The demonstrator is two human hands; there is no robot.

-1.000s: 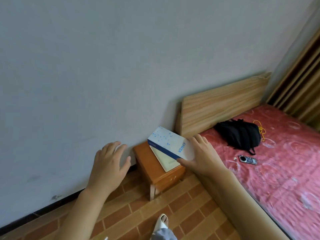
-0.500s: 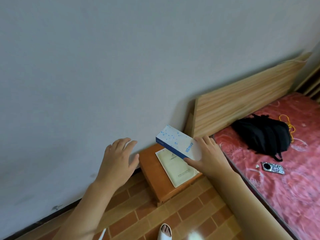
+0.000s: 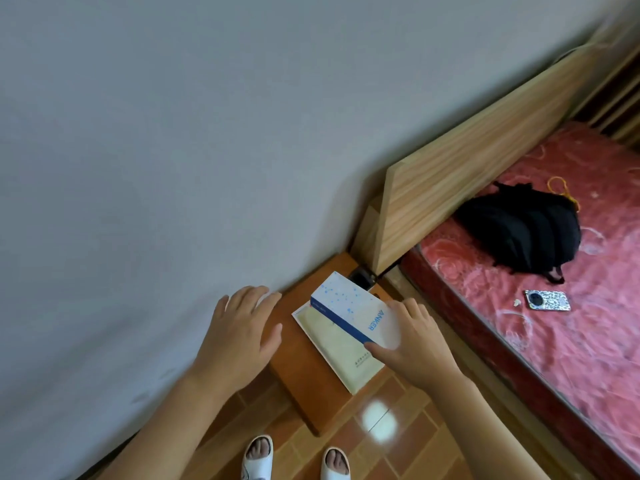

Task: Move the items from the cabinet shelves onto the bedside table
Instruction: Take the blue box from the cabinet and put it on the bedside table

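Observation:
A small orange-brown bedside table stands against the grey wall, beside the bed's headboard. A pale cream booklet lies flat on its top. My right hand grips a white and blue box by its near end and holds it just above the booklet. Fingers lie over the top of the box and the thumb is under its blue side. My left hand hovers with its fingers straight over the table's left edge and holds nothing.
A wooden headboard and a bed with a red patterned cover fill the right. On the bed lie a black backpack and a patterned phone. My feet in white slippers stand on the brick-tile floor.
I have stepped closer, so the table now lies right under my hands. My right hand has brought the box lower over the booklet. My left hand stays beside it, holding nothing.

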